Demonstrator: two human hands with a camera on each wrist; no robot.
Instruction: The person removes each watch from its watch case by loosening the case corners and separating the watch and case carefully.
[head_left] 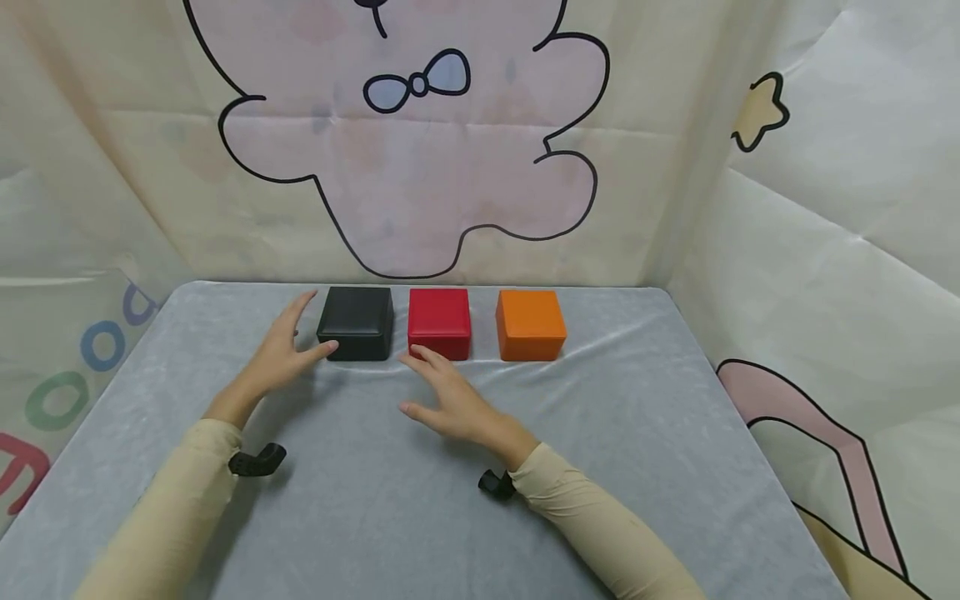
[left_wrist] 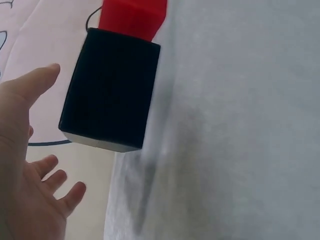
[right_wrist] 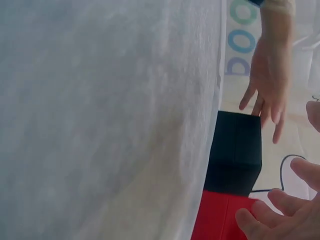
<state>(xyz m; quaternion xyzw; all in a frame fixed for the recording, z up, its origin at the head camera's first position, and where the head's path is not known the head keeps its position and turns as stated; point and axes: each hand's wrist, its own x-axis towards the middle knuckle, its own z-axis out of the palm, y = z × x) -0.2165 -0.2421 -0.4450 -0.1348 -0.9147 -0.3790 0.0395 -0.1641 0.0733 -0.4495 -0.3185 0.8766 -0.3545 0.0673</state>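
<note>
Left hand (head_left: 281, 354) fingers released, spread, just beside black box (head_left: 357, 322). Right hand (head_left: 450, 400) fingers released, near red box (head_left: 439, 322). Orange box (head_left: 529, 324) apart on worktop (head_left: 637, 433).

Grey-clothed table (head_left: 637, 433) carries black box (head_left: 357, 322); red box (head_left: 439, 321); orange box (head_left: 529, 323).

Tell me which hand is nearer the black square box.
Left. The left hand is open beside the black square box, thumb at its front corner; the right hand sits before the red square box.
</note>
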